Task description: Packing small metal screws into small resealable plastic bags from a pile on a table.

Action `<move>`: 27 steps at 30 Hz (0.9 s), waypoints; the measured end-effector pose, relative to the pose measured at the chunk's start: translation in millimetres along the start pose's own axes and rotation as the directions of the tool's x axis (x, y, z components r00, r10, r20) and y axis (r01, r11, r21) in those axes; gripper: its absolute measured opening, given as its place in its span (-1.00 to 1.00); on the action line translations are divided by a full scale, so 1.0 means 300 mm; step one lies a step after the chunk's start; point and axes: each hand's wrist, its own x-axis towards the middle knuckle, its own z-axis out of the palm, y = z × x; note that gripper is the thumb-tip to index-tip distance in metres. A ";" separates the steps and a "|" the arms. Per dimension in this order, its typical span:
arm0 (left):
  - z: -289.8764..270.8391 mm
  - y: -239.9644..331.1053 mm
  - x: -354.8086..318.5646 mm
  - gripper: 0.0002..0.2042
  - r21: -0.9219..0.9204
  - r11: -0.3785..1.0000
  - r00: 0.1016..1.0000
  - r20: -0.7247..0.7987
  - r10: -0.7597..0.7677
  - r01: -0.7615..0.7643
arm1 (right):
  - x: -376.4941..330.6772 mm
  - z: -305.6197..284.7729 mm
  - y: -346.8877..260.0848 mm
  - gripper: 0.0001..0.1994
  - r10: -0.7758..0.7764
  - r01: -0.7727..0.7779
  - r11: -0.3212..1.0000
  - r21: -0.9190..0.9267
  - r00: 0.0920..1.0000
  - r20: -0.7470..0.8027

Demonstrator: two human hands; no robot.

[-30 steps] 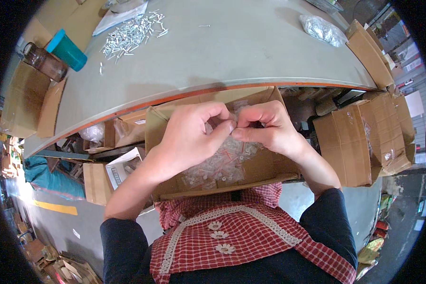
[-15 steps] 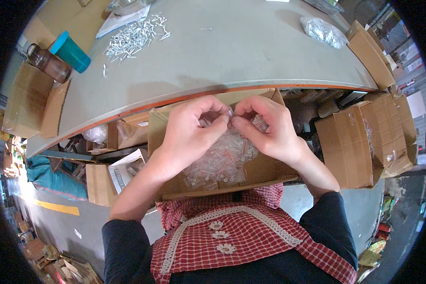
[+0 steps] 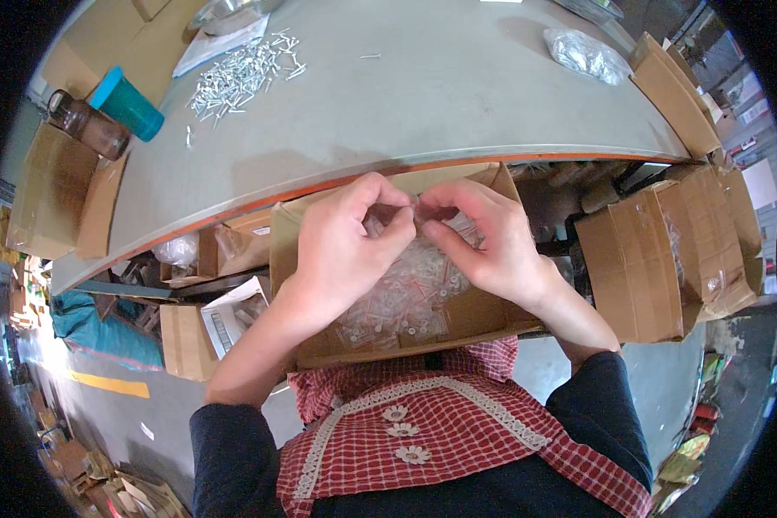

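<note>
Both of my hands meet above an open cardboard box [image 3: 501,321] that rests between me and the table edge. The box holds many small clear plastic bags [image 3: 397,298] with little parts in them, some orange-red and some whitish. My left hand [image 3: 354,237] has its thumb and forefinger pinched together. Opposite it, the thumb and fingers of my right hand [image 3: 483,237] are curled in close, the fingertips almost touching those of the left. Whatever lies between the fingertips is too small and hidden to make out.
On the grey table [image 3: 423,104] lie a pile of silver screws [image 3: 242,78], one stray screw [image 3: 370,56] and a clear bag of metal parts [image 3: 585,56]. A teal cup [image 3: 129,104] and a brown bottle [image 3: 91,125] stand at left. Cardboard boxes [image 3: 634,268] flank me at right.
My hands stay over the box, still brought together. The right thumb has shifted slightly away from the forefinger, and the pale glint between the fingertips is less visible.
</note>
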 end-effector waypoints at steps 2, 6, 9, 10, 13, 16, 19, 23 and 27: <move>0.007 0.004 0.000 -0.91 0.010 1.000 1.000 -0.017 0.003 -0.002 | -0.001 0.003 -0.001 -0.77 -0.001 0.001 1.000 -0.004 1.000 -0.015; 0.023 0.003 0.001 -0.90 0.031 0.998 0.994 -0.085 0.066 -0.063 | -0.006 0.004 0.000 -0.79 -0.014 0.014 1.000 -0.022 0.999 -0.035; 0.034 -0.009 0.003 -0.87 0.032 0.990 0.983 -0.117 0.141 -0.138 | -0.010 -0.007 -0.016 -0.80 0.095 -0.093 0.995 -0.047 0.994 0.045; 0.036 -0.013 0.003 -0.87 0.034 0.990 0.983 -0.115 0.143 -0.139 | -0.010 -0.009 -0.018 -0.82 0.088 -0.086 0.995 -0.058 0.995 0.035; 0.038 -0.013 0.001 -0.87 0.067 0.986 0.984 -0.080 0.159 -0.153 | -0.012 -0.008 -0.004 -0.86 0.040 -0.040 0.997 -0.072 0.999 -0.004; 0.037 0.001 -0.003 -0.89 0.065 0.987 0.989 0.001 0.147 -0.147 | -0.013 -0.010 -0.005 -0.87 0.040 -0.040 0.999 -0.026 0.999 -0.023; 0.042 -0.007 -0.007 -0.89 -0.037 0.999 0.996 0.080 0.032 -0.029 | -0.010 -0.013 -0.014 -0.88 0.111 -0.111 0.993 0.030 0.994 0.001; 0.050 -0.020 -0.006 -0.87 -0.134 0.990 0.996 0.078 0.050 -0.039 | -0.012 -0.011 0.003 -0.88 0.064 -0.064 0.998 -0.011 0.998 -0.012; 0.048 -0.034 -0.001 -0.87 -0.201 0.976 0.996 0.034 0.088 -0.080 | -0.011 -0.007 0.005 -0.88 0.067 -0.065 0.996 0.054 0.997 -0.032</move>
